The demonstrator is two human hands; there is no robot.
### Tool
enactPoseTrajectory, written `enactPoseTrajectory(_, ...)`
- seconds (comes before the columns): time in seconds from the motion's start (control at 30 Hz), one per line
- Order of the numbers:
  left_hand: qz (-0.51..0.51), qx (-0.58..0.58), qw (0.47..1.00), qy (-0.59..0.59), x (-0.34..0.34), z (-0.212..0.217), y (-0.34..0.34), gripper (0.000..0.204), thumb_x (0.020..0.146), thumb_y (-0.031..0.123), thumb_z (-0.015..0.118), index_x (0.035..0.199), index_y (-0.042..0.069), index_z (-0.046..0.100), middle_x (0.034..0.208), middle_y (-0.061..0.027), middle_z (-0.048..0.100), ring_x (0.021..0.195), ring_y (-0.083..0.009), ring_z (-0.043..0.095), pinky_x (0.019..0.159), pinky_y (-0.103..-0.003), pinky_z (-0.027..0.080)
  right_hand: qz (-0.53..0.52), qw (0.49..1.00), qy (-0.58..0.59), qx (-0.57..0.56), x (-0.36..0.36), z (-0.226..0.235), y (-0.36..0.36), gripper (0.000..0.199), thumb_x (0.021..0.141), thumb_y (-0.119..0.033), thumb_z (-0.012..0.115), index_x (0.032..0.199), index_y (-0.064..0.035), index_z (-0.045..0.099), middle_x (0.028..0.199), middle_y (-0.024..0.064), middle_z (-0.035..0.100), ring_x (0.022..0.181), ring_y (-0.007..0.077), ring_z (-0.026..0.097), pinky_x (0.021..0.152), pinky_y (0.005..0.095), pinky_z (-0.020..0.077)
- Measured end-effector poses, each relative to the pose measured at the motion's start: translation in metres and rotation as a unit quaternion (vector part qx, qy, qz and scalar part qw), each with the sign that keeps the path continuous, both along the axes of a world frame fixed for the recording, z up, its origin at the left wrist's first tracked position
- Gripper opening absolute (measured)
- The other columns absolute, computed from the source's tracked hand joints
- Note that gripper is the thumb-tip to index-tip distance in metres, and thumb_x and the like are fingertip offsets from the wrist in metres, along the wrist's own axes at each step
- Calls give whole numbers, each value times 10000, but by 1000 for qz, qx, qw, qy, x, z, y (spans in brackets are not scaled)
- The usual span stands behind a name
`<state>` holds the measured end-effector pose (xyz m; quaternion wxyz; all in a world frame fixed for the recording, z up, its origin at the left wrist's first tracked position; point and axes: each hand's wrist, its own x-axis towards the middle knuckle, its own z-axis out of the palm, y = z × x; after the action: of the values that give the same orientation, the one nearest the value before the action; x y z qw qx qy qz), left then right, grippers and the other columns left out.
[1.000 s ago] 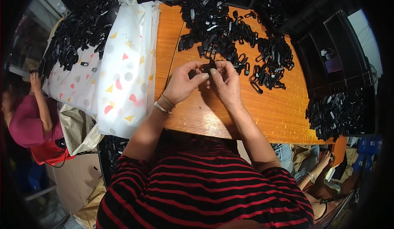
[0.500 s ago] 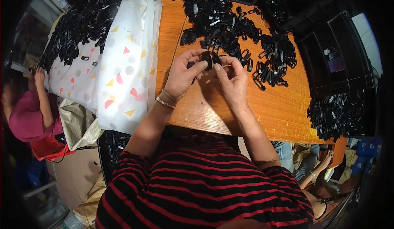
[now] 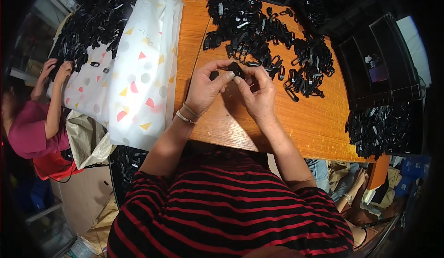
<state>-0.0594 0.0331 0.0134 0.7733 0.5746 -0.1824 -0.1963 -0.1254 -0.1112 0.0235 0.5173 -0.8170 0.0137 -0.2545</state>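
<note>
Pieces of black plastic (image 3: 236,68) sit near the centre of the frame, pinched between thumb and fingers of the left hand (image 3: 203,89) and the right hand (image 3: 260,95); half a second ago two parts showed with a slight gap between them, and now they meet in one dark clump whose exact joint is too small to tell. Another small dark part (image 3: 214,75) remains tucked among the left fingers. Below them, the wooden table (image 3: 300,124) lies bare, while the loose pile of black parts (image 3: 259,31) at upper centre looks unchanged. At far left, a co-worker's two hands (image 3: 62,73) now reach the dark heap (image 3: 88,31) beside the patterned white sheet (image 3: 138,87), where earlier just one raised hand showed clearly
</note>
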Motion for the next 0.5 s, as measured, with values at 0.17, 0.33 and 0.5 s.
enactPoseTrajectory(0.17, 16, 37, 996, -75, -10, 6, -1, 269, 908, 81, 620, 1165, 3, 601, 931, 0, 629, 700, -17, 527, 603, -167, 445, -16, 990, -55, -129, -6, 2, 5, 239, 778, -18, 729, 988, -7, 615, 889, 74, 555, 662, 126, 570, 550, 233, 463)
enactPoseTrajectory(0.33, 6, 3, 996, -94, -21, 1, 3, 196, 956, 112, 547, 1110, 11, 613, 878, 4, 628, 644, -12, 495, 545, -151, 391, -44, 990, -33, -128, -16, -1, 16, 425, 772, -113, 757, 1130, -17, 548, 865, 135, 585, 688, 299, 629, 602, 364, 514)
enactPoseTrajectory(0.5, -84, 10, 996, 9, -30, 19, 18, 233, 1004, 209, 438, 979, 34, 588, 824, 8, 605, 584, -18, 433, 516, -157, 347, 46, 994, -6, -99, -32, -6, 30, 365, 866, -133, 680, 1170, -17, 515, 841, 152, 633, 735, 254, 667, 625, 313, 519)
